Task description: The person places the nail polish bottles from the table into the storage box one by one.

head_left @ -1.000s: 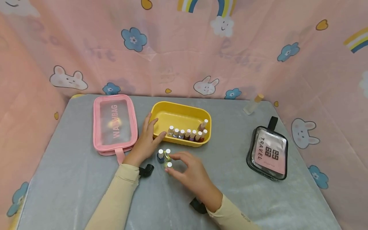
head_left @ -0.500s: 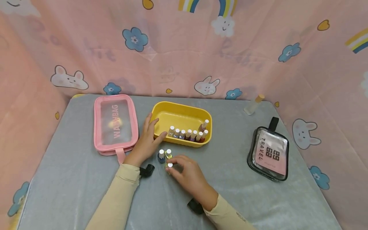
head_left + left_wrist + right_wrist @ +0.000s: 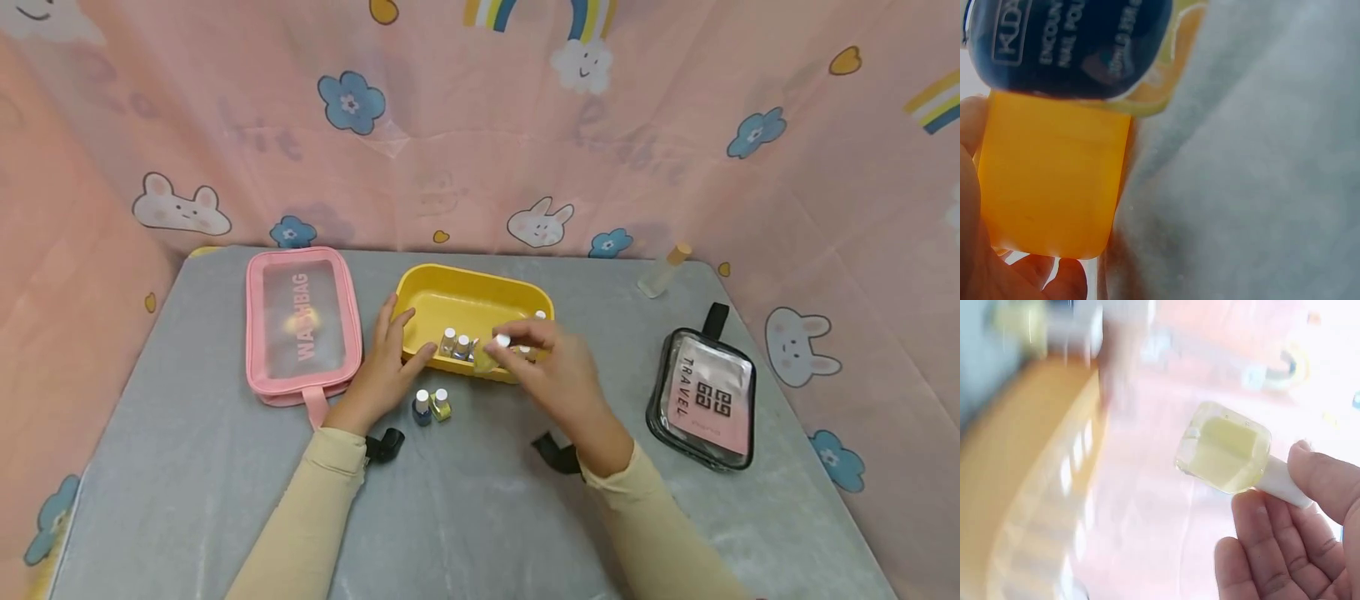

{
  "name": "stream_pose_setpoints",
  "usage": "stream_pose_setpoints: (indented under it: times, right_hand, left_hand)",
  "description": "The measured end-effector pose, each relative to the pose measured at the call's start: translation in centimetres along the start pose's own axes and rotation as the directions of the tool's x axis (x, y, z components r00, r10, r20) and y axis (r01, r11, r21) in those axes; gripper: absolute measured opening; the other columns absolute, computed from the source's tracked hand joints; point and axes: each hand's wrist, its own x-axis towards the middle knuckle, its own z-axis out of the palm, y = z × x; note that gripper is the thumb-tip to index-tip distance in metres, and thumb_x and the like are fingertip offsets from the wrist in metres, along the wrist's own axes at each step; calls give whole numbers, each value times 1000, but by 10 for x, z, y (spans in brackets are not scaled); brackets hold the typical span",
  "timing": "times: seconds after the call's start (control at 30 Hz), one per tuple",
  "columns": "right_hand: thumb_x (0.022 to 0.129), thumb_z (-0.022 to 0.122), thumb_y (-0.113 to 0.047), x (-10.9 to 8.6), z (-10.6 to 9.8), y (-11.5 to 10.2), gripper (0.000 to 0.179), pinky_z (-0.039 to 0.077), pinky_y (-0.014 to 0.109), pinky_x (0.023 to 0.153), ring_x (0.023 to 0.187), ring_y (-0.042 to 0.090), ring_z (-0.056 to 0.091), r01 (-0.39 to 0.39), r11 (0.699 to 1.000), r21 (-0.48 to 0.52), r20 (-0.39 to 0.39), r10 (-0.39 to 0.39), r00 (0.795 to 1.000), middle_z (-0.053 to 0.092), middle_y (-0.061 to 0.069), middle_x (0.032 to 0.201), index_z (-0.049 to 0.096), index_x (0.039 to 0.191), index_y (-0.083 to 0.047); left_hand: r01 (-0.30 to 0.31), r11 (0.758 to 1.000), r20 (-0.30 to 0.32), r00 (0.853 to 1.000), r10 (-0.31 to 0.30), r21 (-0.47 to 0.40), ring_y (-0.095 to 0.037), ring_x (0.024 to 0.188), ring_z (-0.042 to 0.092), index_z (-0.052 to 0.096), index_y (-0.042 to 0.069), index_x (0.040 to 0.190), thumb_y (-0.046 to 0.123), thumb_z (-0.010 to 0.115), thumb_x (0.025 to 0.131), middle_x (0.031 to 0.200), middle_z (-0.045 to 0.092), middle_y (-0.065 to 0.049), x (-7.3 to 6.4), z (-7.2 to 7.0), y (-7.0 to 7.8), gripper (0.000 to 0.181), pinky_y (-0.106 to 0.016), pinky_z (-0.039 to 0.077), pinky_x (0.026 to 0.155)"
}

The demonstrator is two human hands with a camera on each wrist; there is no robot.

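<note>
My right hand (image 3: 562,371) pinches the white cap of a pale yellow nail polish bottle (image 3: 1225,447) between thumb and fingers, over the front rim of the yellow basket (image 3: 427,279). My left hand (image 3: 382,362) rests at the basket's left end, fingers spread against it and thumb at the front rim. Inside, along the front wall, stand several small polish bottles (image 3: 447,343), some hidden behind the right hand. On the cloth in front are a dark blue nail polish bottle (image 3: 422,408) and a yellow-green one (image 3: 441,406), side by side and upright.
A pink wash bag (image 3: 300,325) lies left of the basket. To the right lie a black-edged travel pouch (image 3: 701,400) and, farther back, a clear bottle with an orange cap (image 3: 662,273). A pink patterned curtain (image 3: 450,125) closes off the back and sides.
My right hand has lifted the pale yellow nail polish bottle off the cloth and carried it up and right, over the basket's front rim. The left hand has stayed in place.
</note>
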Motion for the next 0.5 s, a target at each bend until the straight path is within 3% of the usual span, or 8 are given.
stream_pose_setpoints:
  times: [0.13, 0.23, 0.5]
  right_hand:
    - [95, 84, -26, 38, -16, 22, 29, 62, 41, 75, 80, 27, 75, -127, 992, -18, 3, 127, 992, 76, 6, 103, 77, 116, -7]
    - [97, 81, -26, 57, -16, 42, 30, 63, 41, 67, 70, 35, 76, -195, 981, -14, 60, 196, 979, 77, 10, 107, 76, 119, -6]
    - [97, 82, -27, 70, -3, 78, 29, 60, 35, 63, 74, 27, 76, -247, 962, -117, 153, 264, 952, 77, 9, 100, 76, 117, -6]
  left_hand:
    - [13, 1000, 6, 1000, -13, -5, -36, 158, 18, 27, 4, 165, 49, 56, 109, 177, -8, -7, 0, 0, 0, 78, -57, 27, 123]
    - [15, 1000, 6, 1000, -15, -9, -36, 159, 17, 27, 4, 165, 49, 56, 109, 177, -9, -6, -1, 0, 0, 77, -58, 27, 123]
    - [8, 1000, 5, 1000, -8, -14, -36, 159, 16, 27, 4, 165, 46, 57, 109, 177, -8, -7, 0, -1, 0, 76, -59, 26, 123]
